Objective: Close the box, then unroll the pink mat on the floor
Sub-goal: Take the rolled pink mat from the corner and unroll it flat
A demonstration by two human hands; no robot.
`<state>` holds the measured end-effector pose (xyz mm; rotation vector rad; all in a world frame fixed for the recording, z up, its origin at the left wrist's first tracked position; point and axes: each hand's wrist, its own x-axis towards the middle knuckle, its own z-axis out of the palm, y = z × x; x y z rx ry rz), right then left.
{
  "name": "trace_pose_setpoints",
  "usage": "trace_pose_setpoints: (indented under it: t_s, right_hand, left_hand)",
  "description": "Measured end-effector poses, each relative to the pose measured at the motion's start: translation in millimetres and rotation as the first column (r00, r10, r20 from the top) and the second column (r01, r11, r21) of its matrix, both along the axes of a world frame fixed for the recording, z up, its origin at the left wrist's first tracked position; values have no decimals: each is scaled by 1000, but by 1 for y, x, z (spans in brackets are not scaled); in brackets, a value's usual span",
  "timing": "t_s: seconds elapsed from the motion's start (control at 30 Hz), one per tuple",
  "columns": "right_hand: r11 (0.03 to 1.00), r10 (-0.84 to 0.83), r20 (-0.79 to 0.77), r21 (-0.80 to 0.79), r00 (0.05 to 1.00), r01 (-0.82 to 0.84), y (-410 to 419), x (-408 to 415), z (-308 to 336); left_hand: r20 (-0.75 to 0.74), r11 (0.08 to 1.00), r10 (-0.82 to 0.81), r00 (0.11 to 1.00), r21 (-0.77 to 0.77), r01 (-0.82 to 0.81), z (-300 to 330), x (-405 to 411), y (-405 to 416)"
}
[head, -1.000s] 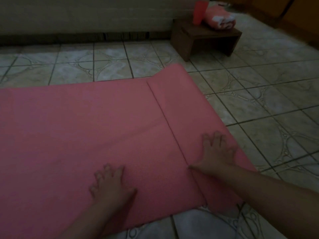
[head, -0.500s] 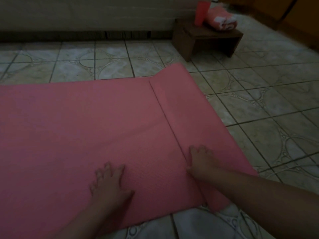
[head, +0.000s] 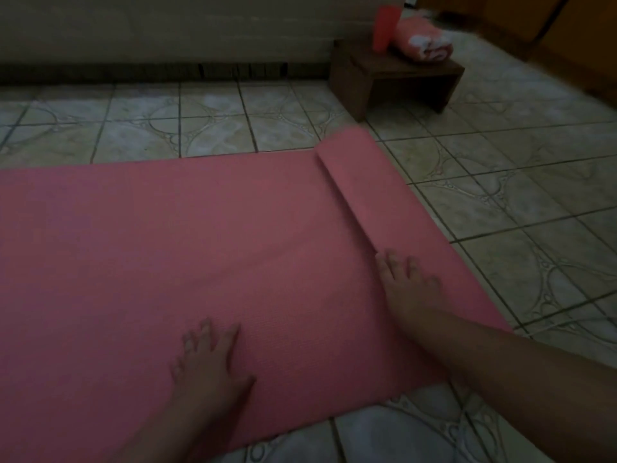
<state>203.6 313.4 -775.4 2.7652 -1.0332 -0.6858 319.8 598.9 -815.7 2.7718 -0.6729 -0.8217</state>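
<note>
The pink mat (head: 187, 248) lies spread across the tiled floor, running off the left edge of the view. Its right end is still a flattened roll (head: 384, 202), with a seam running from far to near. My left hand (head: 208, 359) presses flat on the unrolled part near the front edge, fingers spread. My right hand (head: 405, 282) rests on the roll next to the seam, fingers straight and pointing away from me. No box is in view.
A low dark wooden stool (head: 394, 78) stands at the back right, carrying a red cup (head: 385, 25) and a rolled pink-and-white towel (head: 424, 41). A pale wall (head: 167, 28) with a dark base runs along the back. Patterned floor tiles (head: 517, 182) spread to the right of the mat.
My right hand has slid back from the top of the roll to the seam. The left hand has stayed pressed on the mat. The camera has shifted slightly.
</note>
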Motion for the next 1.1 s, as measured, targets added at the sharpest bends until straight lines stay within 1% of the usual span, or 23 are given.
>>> trace_pose_setpoints:
  t_s: [0.23, 0.37, 0.47, 0.53, 0.57, 0.7, 0.8, 0.9, 0.97, 1.1]
  right_hand:
    - [980, -42, 79, -189, 996, 56, -47, -19, 16]
    - [959, -93, 143, -251, 985, 127, -63, -22, 23]
    - [936, -27, 141, -343, 990, 74, -62, -19, 27]
    - [936, 29, 79, -353, 996, 1, -58, -14, 27]
    - [946, 40, 58, -325, 997, -19, -56, -11, 26]
    - [969, 68, 74, -241, 995, -49, -44, 9, 22]
    - [988, 55, 101, -151, 993, -39, -29, 28, 23]
    - [999, 45, 175, -35, 984, -40, -3, 52, 28]
    - [997, 47, 231, 49, 972, -60, 21, 70, 31]
    - [979, 53, 324, 171, 945, -114, 77, 106, 42]
  left_hand:
    - [2, 1000, -9, 1000, 19, 9, 2, 0, -2]
    - [14, 1000, 5, 1000, 18, -5, 3, -2, -4]
    - [26, 999, 3, 1000, 35, -4, 2, -2, -5]
    - [27, 999, 7, 1000, 38, -8, 2, -2, -5]
    - [27, 999, 12, 1000, 35, -13, 2, -3, -6]
    - [38, 999, 22, 999, 30, -23, 2, -3, -8]
    - [28, 999, -3, 1000, 36, 2, 3, -1, -13]
    - [4, 997, -61, 998, 55, 61, 9, 18, -17]
    - [14, 989, -127, 992, 76, 125, 20, 39, -14]
    - [111, 977, -192, 975, 113, 179, 62, 87, 23]
